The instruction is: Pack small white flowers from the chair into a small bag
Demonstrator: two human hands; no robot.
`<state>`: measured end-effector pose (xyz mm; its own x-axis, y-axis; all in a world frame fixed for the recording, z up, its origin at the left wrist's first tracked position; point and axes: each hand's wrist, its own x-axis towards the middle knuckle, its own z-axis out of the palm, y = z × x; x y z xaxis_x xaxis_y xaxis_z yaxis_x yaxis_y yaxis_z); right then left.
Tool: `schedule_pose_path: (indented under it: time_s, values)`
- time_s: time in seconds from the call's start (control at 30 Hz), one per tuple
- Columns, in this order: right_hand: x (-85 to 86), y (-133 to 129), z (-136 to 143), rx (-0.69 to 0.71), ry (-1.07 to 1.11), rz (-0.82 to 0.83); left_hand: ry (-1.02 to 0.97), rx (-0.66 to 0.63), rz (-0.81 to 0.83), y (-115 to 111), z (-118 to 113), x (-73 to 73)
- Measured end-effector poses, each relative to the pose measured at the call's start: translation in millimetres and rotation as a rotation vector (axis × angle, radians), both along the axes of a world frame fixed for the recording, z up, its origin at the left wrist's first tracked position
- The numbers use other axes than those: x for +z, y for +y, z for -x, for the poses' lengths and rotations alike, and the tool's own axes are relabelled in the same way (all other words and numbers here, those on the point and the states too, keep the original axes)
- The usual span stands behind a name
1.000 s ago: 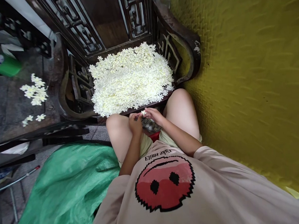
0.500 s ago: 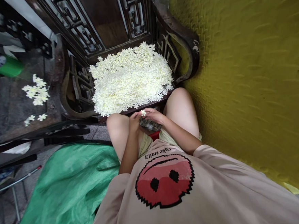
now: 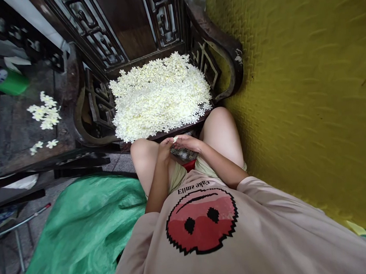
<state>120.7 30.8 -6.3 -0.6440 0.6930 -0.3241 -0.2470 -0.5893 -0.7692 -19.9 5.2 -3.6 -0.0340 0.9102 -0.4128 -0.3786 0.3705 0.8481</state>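
Observation:
Between my knees, a small white flower (image 3: pixel 175 139) sits at the meeting fingertips of both hands, turned nearly edge-on. My left hand (image 3: pixel 165 148) pinches it from the left. From the right, my right hand (image 3: pixel 188 142) closes its fingertips on it too, the hand's back partly toward me. Just beyond my hands, a thick heap of white flowers (image 3: pixel 161 96) covers the seat of a dark carved wooden chair (image 3: pixel 128 28). Finer details of the fingers are too small to make out.
On the wooden side table (image 3: pixel 13 136) at left lie several loose white flowers (image 3: pixel 45 111) and a green roll (image 3: pixel 9 81). Green sheeting (image 3: pixel 86 235) spreads at lower left, near a metal frame (image 3: pixel 20 248). A yellow textured surface (image 3: pixel 307 82) rises at right.
The flower at my fingertips has turned from showing its open petals to nearly edge-on. My right fingers have shifted slightly around it; the heap looks the same.

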Motion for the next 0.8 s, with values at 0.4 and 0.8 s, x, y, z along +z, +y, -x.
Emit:
schedule_pose_path:
  time_s: [0.4,0.8]
  values:
    - [18.1,9.7,-15.0,-0.033,-0.316,-0.555,-0.048,-0.097,0.092,-6.9,-7.4,3.0]
    - [37.3,-0.4,-38.2,0.086,-0.529,-0.863,0.046,-0.406,-0.031,-7.9,-10.2,13.5]
